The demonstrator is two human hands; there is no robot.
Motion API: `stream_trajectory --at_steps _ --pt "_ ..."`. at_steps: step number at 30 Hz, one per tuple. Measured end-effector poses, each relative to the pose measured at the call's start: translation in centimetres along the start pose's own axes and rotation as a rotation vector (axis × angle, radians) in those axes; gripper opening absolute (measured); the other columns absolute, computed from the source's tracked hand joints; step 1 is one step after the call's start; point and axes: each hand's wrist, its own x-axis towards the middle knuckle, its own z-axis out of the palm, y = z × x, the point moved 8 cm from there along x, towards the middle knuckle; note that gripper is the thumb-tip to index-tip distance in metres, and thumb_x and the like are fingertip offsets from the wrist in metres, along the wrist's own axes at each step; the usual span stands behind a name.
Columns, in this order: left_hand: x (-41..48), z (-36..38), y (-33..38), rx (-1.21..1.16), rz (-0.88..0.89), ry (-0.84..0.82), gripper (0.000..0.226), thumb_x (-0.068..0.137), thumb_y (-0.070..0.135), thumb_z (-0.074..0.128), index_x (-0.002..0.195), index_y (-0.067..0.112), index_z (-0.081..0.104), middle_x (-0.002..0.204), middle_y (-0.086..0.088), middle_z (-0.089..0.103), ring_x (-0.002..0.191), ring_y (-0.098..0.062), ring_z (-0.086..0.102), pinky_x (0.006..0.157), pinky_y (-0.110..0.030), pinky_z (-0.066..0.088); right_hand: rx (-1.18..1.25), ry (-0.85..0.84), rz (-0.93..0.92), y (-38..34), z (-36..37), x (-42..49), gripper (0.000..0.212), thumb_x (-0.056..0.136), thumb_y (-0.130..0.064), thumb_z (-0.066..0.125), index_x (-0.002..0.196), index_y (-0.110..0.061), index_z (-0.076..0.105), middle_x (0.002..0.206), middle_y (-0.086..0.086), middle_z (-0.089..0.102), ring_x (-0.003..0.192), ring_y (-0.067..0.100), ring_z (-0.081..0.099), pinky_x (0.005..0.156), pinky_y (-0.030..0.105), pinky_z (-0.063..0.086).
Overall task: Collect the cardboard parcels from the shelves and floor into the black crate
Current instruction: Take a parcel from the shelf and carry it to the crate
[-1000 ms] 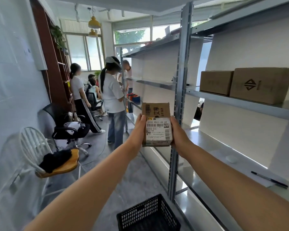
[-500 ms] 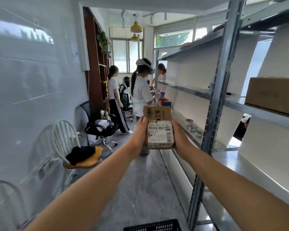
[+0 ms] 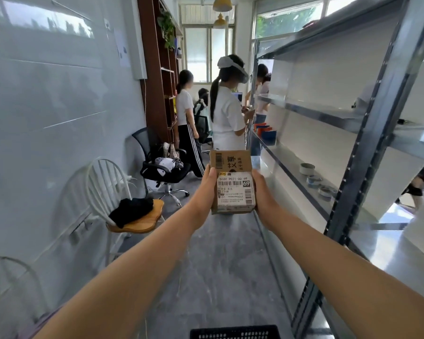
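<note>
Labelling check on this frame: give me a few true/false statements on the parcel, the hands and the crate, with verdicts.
1. Both hands, left hand and right hand, hold the small brown cardboard parcel with a white shipping label. True.
2. The parcel already lies in the black plastic mesh crate. False: it is held up in the air; only the crate's rim shows at the bottom edge.
3. A black garment lies on the white spindle-back chair with a wooden seat. True.
4. The rolls of tape sit on the floor. False: they sit on the grey metal shelf at the right.
</note>
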Motion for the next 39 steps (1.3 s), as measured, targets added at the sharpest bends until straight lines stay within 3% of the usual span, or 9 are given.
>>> stream_trajectory --at_steps 7,11,14,16,20,23,28,35,39 --pt "6.2 -3.1 -7.8 0.001 -0.11 0.023 0.052 0.1 0.046 0.015 0.135 0.018 0.043 0.117 -0.005 0.066 0.096 -0.009 0.068 0.065 -0.019 0.055 -0.025 -0.026 0.094 7.5 0.6 6.4 0.045 0.097 -0.047 0.026 0.098 -0.028 0.066 0.099 0.002 0.072 0.09 0.014 0.069 0.072 0.025 0.053" --pt "7.6 -4.3 -16.1 -0.002 -0.204 0.074 0.054 0.1 0.048 0.015 0.133 0.02 0.048 0.113 0.0 0.068 0.096 -0.008 0.068 0.066 -0.019 0.055 -0.03 -0.005 0.162 15.5 0.0 8.1 0.043 0.1 -0.041 0.026 0.103 -0.019 0.064 0.089 -0.002 0.07 0.076 0.004 0.068 0.061 0.015 0.052" --pt "7.2 -5.5 -24.7 0.001 -0.268 0.104 0.053 0.1 0.049 0.016 0.133 0.023 0.047 0.119 -0.001 0.066 0.107 -0.013 0.065 0.08 -0.027 0.055 -0.071 -0.004 0.202 23.4 -0.7 8.2 0.042 0.1 -0.035 0.031 0.104 -0.009 0.064 0.074 -0.012 0.069 0.061 -0.006 0.065 0.05 0.006 0.046" --pt "6.2 -6.2 -31.1 0.01 -0.338 0.139 0.052 0.099 0.05 0.016 0.132 0.025 0.048 0.117 0.002 0.067 0.106 -0.012 0.065 0.076 -0.023 0.055 -0.13 -0.022 0.234 29.7 -0.7 7.7 0.042 0.101 -0.033 0.029 0.096 -0.012 0.064 0.067 -0.015 0.069 0.068 -0.008 0.065 0.048 0.002 0.041" --pt "3.8 -7.2 -44.1 0.033 -0.443 0.159 0.052 0.098 0.053 0.017 0.128 0.028 0.052 0.108 0.006 0.071 0.094 -0.007 0.069 0.058 -0.013 0.052 -0.12 -0.048 0.396 43.8 -0.8 5.6 0.048 0.1 -0.039 0.025 0.113 -0.012 0.062 0.097 0.003 0.07 0.086 0.011 0.066 0.063 0.016 0.048" --pt "1.7 -7.7 -53.7 0.011 -0.498 0.194 0.051 0.099 0.052 0.018 0.127 0.026 0.053 0.107 0.005 0.072 0.093 -0.007 0.07 0.063 -0.017 0.053 -0.128 -0.022 0.458 53.1 -1.4 3.9 0.042 0.1 -0.038 0.028 0.108 -0.016 0.062 0.094 0.0 0.069 0.08 0.005 0.064 0.061 0.016 0.047" --pt "-1.5 -8.7 -69.2 0.021 -0.56 0.237 0.051 0.099 0.051 0.021 0.129 0.025 0.052 0.119 -0.002 0.067 0.111 -0.018 0.063 0.101 -0.043 0.046 -0.174 -0.072 0.546 68.5 -1.8 1.1 0.042 0.1 -0.039 0.026 0.112 -0.019 0.06 0.098 0.0 0.069 0.086 0.008 0.065 0.059 0.013 0.047" --pt "-7.4 -10.9 -87.3 0.026 -0.633 0.263 0.041 0.101 0.043 0.026 0.13 0.031 0.052 0.118 0.003 0.067 0.11 -0.014 0.063 0.098 -0.04 0.048 -0.129 -0.125 0.629 87.7 -1.3 -3.9 0.033 0.1 -0.034 0.031 0.119 -0.031 0.058 0.106 -0.007 0.07 0.096 0.005 0.065 0.079 0.02 0.05" --pt "-10.6 -12.2 -93.6 0.051 -0.718 0.289 0.039 0.101 0.042 0.025 0.127 0.032 0.053 0.111 0.002 0.07 0.102 -0.012 0.067 0.091 -0.036 0.051 -0.12 -0.165 0.668 93.9 -0.5 -6.4 0.023 0.099 -0.032 0.036 0.099 -0.049 0.052 0.075 -0.03 0.066 0.072 -0.02 0.06 0.056 -0.002 0.041"
